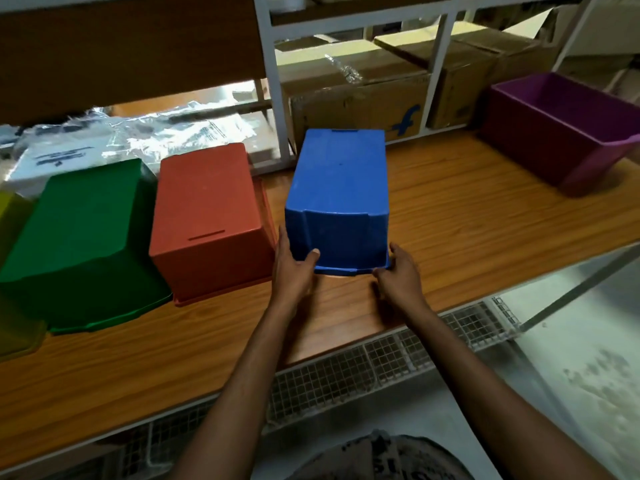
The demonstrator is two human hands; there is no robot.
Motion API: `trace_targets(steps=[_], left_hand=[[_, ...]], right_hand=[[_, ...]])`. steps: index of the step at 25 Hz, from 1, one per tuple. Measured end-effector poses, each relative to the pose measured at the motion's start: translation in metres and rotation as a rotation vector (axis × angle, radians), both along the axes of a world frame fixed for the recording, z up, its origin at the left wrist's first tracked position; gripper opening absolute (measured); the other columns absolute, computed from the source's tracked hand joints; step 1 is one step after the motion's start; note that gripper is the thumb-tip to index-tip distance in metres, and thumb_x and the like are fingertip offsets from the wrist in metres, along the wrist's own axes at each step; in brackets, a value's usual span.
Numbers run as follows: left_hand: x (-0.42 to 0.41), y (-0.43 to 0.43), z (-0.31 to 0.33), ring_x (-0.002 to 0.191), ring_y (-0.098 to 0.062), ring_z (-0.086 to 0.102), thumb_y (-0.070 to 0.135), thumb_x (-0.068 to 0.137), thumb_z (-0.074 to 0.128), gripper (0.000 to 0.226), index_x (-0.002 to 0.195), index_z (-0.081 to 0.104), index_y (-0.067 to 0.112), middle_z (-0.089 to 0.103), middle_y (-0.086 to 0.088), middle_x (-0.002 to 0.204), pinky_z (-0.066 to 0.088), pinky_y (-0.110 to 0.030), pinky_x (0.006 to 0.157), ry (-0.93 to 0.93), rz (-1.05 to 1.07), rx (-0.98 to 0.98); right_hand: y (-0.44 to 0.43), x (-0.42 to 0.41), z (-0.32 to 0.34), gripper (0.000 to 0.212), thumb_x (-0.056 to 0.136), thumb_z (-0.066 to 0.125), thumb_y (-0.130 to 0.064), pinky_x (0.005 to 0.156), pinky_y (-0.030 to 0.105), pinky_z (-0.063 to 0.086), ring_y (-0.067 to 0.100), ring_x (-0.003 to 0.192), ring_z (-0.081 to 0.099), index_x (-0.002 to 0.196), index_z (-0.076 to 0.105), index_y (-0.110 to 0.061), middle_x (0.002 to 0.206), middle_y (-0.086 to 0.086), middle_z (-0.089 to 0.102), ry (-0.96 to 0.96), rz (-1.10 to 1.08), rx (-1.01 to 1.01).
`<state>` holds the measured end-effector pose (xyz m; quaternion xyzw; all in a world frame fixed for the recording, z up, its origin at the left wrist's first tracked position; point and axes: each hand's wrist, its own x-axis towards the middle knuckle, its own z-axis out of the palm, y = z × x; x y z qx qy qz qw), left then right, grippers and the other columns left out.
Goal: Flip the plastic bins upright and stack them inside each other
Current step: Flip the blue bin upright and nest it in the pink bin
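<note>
A blue bin (pixel 339 188) lies upside down in the middle of the wooden table (pixel 467 237). My left hand (pixel 292 268) grips its near left corner, thumb on the front wall. My right hand (pixel 398 271) holds the near right corner at the rim. To the left, an orange bin (pixel 204 216), a green bin (pixel 83 244) and a yellow bin (pixel 14 271) at the frame's edge also rest upside down. A purple bin (pixel 561 129) stands upright at the far right, open side up.
Cardboard boxes (pixel 360 98) sit behind a white shelf frame (pixel 277 98) at the back. Clear plastic bags (pixel 138 133) lie behind the orange and green bins. A wire mesh shelf (pixel 381 362) runs below the table's front edge.
</note>
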<state>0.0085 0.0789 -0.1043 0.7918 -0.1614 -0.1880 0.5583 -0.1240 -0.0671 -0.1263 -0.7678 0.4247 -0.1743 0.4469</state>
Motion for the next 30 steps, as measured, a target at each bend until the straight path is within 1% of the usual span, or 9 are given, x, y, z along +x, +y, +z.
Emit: trace_targets(steps=[2,6,8,12,16,19,23,27,30], left_hand=[[-0.014,-0.005,0.01,0.129,-0.016,0.056,0.036,0.084,0.068,0.082,0.155,0.027,0.045,0.043,0.018,0.15,0.054,-0.047,0.103,0.014,0.025,-0.044],[-0.028,-0.012,0.026,0.113,-0.002,0.065,0.008,0.094,0.067,0.074,0.156,0.035,0.034,0.048,0.019,0.139,0.057,-0.036,0.097,0.023,0.123,-0.19],[-0.03,-0.014,0.037,0.099,0.014,0.065,0.01,0.096,0.065,0.067,0.154,0.041,0.031,0.048,0.017,0.146,0.059,-0.029,0.089,0.023,0.154,-0.24],[-0.03,-0.009,0.057,0.126,-0.01,0.061,0.008,0.096,0.063,0.05,0.14,0.06,0.031,0.06,0.012,0.143,0.054,-0.046,0.103,-0.035,0.212,-0.33],[-0.027,0.0,0.063,0.12,-0.051,0.056,0.013,0.097,0.06,0.038,0.128,0.068,0.032,0.07,-0.015,0.126,0.046,-0.068,0.094,-0.069,0.214,-0.341],[-0.029,0.013,0.066,0.118,-0.042,0.062,0.031,0.1,0.059,0.026,0.124,0.068,0.035,0.071,-0.003,0.126,0.049,-0.065,0.096,-0.074,0.178,-0.33],[-0.032,0.024,0.081,0.127,-0.009,0.06,0.057,0.098,0.054,0.043,0.138,0.059,0.04,0.06,0.016,0.142,0.048,-0.048,0.109,-0.022,0.083,-0.3],[-0.039,0.028,0.093,0.129,-0.007,0.054,0.058,0.096,0.057,0.05,0.144,0.052,0.045,0.049,0.018,0.152,0.045,-0.048,0.112,-0.048,0.03,-0.291],[-0.038,0.03,0.102,0.135,-0.015,0.053,0.046,0.098,0.062,0.039,0.136,0.056,0.048,0.05,0.016,0.151,0.048,-0.052,0.109,-0.156,0.024,-0.365]], right_hand=[[-0.012,-0.002,-0.007,0.054,0.082,0.052,-0.012,0.103,0.054,0.048,0.03,0.122,0.058,0.134,0.059,-0.03,0.132,0.004,0.066,0.005,0.056,0.006],[-0.033,-0.016,0.008,0.046,0.094,0.054,-0.016,0.103,0.047,0.052,0.024,0.122,0.061,0.139,0.061,-0.027,0.137,0.007,0.064,-0.187,-0.025,0.257],[-0.038,-0.02,0.033,0.035,0.102,0.052,-0.009,0.076,0.03,0.056,0.016,0.093,0.066,0.131,0.063,-0.024,0.112,0.003,0.072,-0.406,-0.101,0.524],[-0.042,-0.027,0.068,0.025,0.105,0.055,-0.018,0.078,0.026,0.058,0.016,0.095,0.066,0.125,0.065,-0.009,0.114,0.006,0.071,-0.672,-0.229,0.768],[-0.043,-0.029,0.085,0.017,0.106,0.051,-0.023,0.059,0.019,0.044,0.01,0.071,0.062,0.096,0.061,-0.014,0.09,0.001,0.071,-0.685,-0.29,1.033],[-0.039,-0.034,0.084,0.018,0.106,0.044,-0.018,0.055,0.021,0.036,0.009,0.072,0.061,0.098,0.06,-0.015,0.091,-0.002,0.071,-0.739,-0.221,1.189],[-0.032,-0.048,0.082,0.019,0.105,0.043,-0.013,0.048,0.02,0.038,0.013,0.078,0.061,0.104,0.062,-0.01,0.097,0.004,0.068,-0.8,-0.2,1.101],[-0.022,-0.061,0.086,0.014,0.104,0.046,-0.012,0.046,0.02,0.041,0.013,0.076,0.062,0.112,0.058,-0.011,0.101,0.006,0.065,-0.866,-0.186,0.955],[-0.006,-0.066,0.112,0.022,0.103,0.049,-0.011,0.052,0.017,0.044,0.007,0.078,0.063,0.121,0.062,-0.014,0.104,0.0,0.069,-0.833,-0.19,0.645]])
